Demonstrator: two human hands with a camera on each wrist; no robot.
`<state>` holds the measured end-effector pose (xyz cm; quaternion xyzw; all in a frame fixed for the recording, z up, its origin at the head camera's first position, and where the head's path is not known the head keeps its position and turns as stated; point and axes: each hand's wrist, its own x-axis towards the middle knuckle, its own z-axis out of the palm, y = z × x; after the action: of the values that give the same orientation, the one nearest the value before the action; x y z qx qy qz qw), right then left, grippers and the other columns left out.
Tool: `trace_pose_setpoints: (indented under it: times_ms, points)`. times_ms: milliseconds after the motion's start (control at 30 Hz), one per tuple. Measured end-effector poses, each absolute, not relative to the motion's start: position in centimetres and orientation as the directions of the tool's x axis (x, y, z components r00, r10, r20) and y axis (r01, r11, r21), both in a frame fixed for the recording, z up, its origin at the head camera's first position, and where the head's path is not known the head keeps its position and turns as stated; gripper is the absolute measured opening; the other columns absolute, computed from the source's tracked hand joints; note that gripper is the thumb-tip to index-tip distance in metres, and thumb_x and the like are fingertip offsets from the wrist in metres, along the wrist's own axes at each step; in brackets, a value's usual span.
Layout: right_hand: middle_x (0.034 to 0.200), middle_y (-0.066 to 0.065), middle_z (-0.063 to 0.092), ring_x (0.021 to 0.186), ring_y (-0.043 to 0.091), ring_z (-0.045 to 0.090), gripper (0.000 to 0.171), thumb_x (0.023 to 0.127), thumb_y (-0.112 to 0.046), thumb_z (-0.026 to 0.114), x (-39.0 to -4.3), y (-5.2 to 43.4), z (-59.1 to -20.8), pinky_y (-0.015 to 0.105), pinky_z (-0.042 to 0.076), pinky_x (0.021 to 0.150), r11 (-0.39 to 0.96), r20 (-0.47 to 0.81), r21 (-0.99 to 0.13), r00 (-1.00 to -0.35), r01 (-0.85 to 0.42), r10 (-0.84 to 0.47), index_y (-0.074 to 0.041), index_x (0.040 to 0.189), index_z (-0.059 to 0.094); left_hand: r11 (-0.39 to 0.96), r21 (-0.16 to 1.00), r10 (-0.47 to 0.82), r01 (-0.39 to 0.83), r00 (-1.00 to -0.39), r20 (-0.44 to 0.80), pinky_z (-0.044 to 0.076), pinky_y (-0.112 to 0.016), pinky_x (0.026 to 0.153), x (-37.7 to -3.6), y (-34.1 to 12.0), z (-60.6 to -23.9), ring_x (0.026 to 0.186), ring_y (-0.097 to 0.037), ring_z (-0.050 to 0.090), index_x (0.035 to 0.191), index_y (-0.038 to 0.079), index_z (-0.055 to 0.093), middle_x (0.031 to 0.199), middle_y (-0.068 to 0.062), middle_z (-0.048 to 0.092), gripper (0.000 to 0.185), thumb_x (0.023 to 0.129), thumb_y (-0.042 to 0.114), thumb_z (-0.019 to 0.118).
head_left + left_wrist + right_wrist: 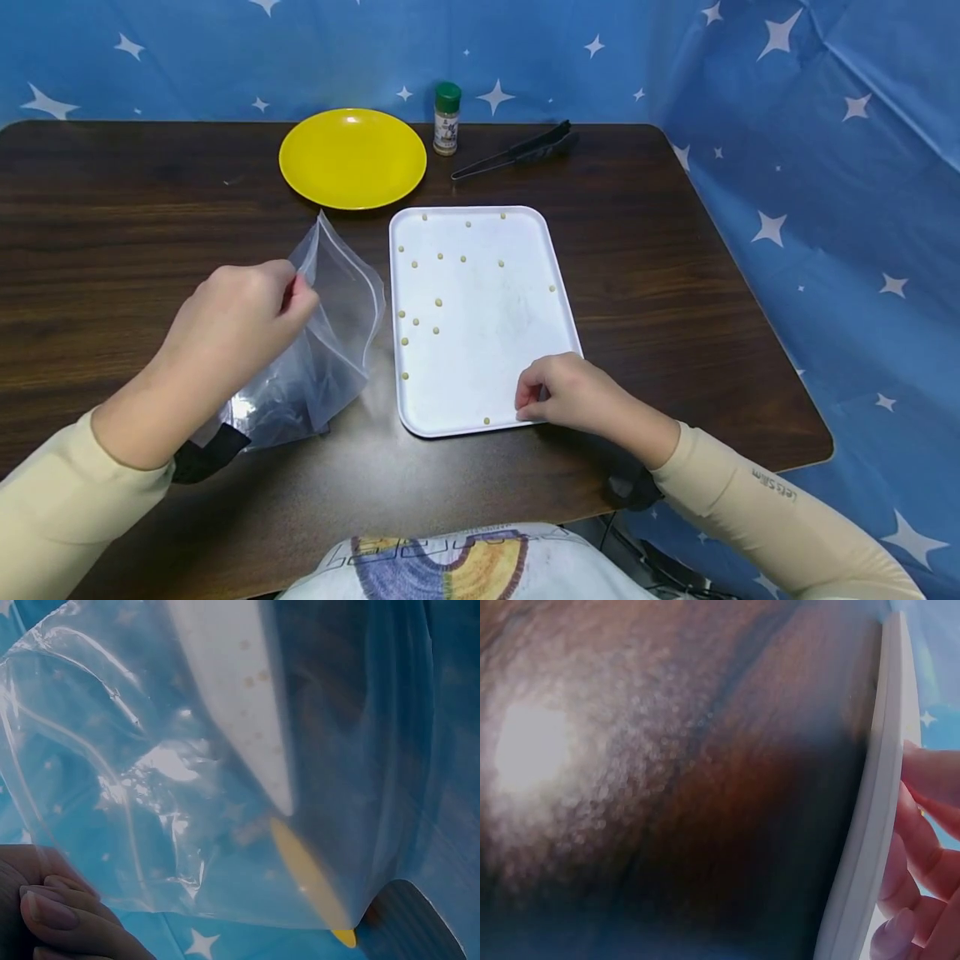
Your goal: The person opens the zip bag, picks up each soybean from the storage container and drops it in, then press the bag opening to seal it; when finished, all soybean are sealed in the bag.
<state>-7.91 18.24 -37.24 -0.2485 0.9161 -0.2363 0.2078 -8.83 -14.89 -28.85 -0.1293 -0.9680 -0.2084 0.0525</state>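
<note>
My left hand (236, 312) grips the upper edge of a clear zip-lock plastic bag (341, 308), whose mouth gapes toward the right. In the left wrist view the sheer bag (187, 825) fills most of the picture, with the left fingers (60, 911) at its edge. My right hand (573, 392) bends its fingers down at the near right corner of a white tray (495, 358). Whether a bean sits between those fingertips (896, 930) is hidden. Small round beige beans, like soybeans (438, 302), lie scattered over the tray, mostly on its left side.
Beyond the tray stand a yellow plate (352, 158) and a green-capped seasoning jar (446, 121). Black tongs (517, 152) lie right of the jar. The dark wooden table (660, 292) ends against a blue star-patterned cloth (765, 167).
</note>
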Motion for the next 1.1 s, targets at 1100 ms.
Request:
trace_pose_setpoints:
  times_ms: [1100]
  points:
    - [0.080,-0.003,0.064,0.079,0.017,0.053,0.006,0.080,-0.013,0.073,-13.7,12.0,-27.9,0.027,0.045,0.068,0.614,0.189,-0.543,-0.796,-0.572,-0.574,-0.010,0.086,0.071,0.884,0.385,0.225,0.264,-0.964,0.144,0.033,-0.031,0.043,-8.8,-15.3,-28.8,0.043,-0.019,0.037,0.070,0.004,0.055,0.051,-0.004,0.038,0.022,0.089,0.012,0.049]
